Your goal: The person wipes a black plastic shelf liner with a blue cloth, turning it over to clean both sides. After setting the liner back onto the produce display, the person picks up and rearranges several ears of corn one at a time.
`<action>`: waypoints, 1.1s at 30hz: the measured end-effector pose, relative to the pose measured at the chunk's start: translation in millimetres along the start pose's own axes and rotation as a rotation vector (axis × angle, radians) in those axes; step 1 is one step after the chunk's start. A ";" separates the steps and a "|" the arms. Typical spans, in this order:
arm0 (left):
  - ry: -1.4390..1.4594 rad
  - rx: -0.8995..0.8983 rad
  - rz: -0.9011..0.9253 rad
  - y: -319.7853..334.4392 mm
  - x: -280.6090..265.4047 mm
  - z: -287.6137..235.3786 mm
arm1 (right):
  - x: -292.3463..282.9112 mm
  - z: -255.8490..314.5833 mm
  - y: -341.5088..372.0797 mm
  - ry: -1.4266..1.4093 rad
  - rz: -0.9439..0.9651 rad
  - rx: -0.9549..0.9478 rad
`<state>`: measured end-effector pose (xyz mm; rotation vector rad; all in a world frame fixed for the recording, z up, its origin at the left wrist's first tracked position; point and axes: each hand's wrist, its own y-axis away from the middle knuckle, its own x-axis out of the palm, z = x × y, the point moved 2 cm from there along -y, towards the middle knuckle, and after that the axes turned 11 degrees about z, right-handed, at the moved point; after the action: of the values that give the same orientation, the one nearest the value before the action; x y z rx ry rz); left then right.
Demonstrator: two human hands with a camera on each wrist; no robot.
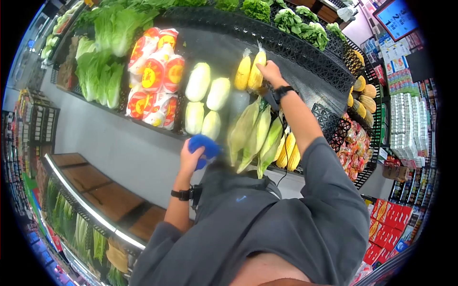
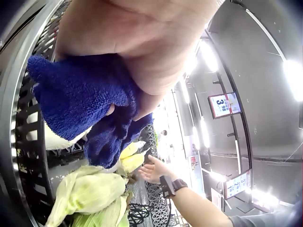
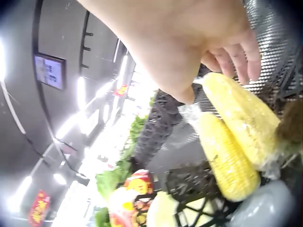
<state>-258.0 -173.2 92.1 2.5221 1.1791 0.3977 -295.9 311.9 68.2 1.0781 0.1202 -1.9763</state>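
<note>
My left hand (image 1: 191,157) (image 2: 137,38) grips a crumpled blue cloth (image 1: 203,146) (image 2: 90,94) in front of the shelf. Two peeled yellow corn cobs in clear wrap (image 1: 243,71) (image 3: 241,118) lie side by side on the dark display. Beside the right cob's upper end is my right hand (image 1: 273,74) (image 3: 189,42), its fingers loosely extended and holding nothing; whether it touches the wrap is unclear. Husked green corn (image 1: 249,136) (image 2: 90,191) lies nearer my body, below the peeled pair.
Pale cabbages (image 1: 198,82) and wrapped red-and-white packs (image 1: 152,78) sit left of the corn. A black mesh divider (image 1: 286,40) runs behind. More yellow cobs (image 1: 286,151) lie at the shelf's near edge. A lower shelf (image 1: 95,190) stands at the left.
</note>
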 end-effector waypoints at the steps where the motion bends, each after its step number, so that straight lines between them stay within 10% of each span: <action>1: 0.039 -0.008 -0.006 4.4 -6.1 -6.4 | 17.7 -13.6 -19.8 0.011 -0.066 0.070; 14: 0.071 -0.057 -0.111 23.1 -62.3 -6.1 | 6.9 6.5 2.1 -0.115 -0.056 0.133; 22: -0.003 -0.059 -0.023 8.7 -35.7 -5.3 | -94.2 37.2 77.9 -0.753 -0.199 -0.326; 33: -0.060 -0.072 0.103 5.7 48.9 -9.3 | -175.5 -154.4 294.6 -0.341 -0.347 -0.038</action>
<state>-227.4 -137.0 108.3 2.5205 0.9983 0.3807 61.1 308.2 186.2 0.7151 0.1687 -2.4301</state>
